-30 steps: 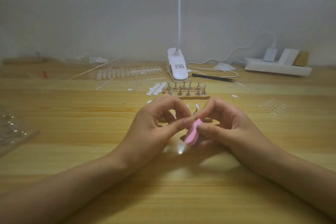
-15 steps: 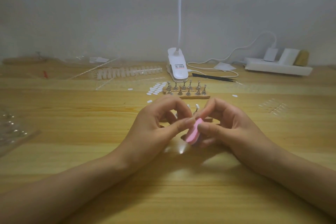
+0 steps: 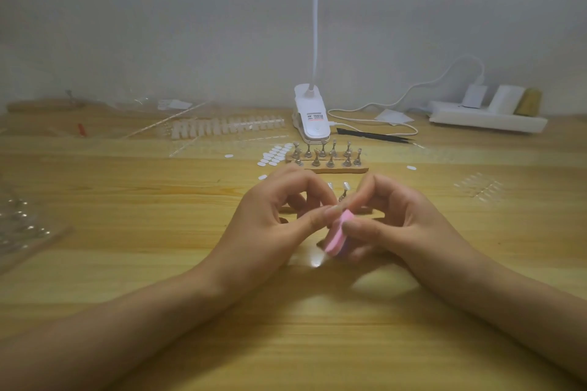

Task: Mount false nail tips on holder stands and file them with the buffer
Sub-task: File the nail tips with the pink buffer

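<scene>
Right hand [image 3: 397, 222] pinches the buffer [image 3: 337, 233], seemingly light and spongy, mid-length; left hand [image 3: 279, 219] pinches something hidden (likely a fragile nail tip).

One clip lamp [image 3: 313, 119]. In front of it are about ten holder stands [image 3: 330, 162], two tipped stands [image 3: 344, 192] and one pink buffer [image 3: 336, 236]. To its right is one power strip [image 3: 486, 120].

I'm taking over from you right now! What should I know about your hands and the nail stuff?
Right hand grips the pink foam buffer block. Left hand pinches something small against it, hidden by fingers. Done: two clear nail tips mounted on stands just behind the hands. To do: filing; the metal holder stands on the wooden base farther back look bare. Spare white nail tips lie back left.
</scene>
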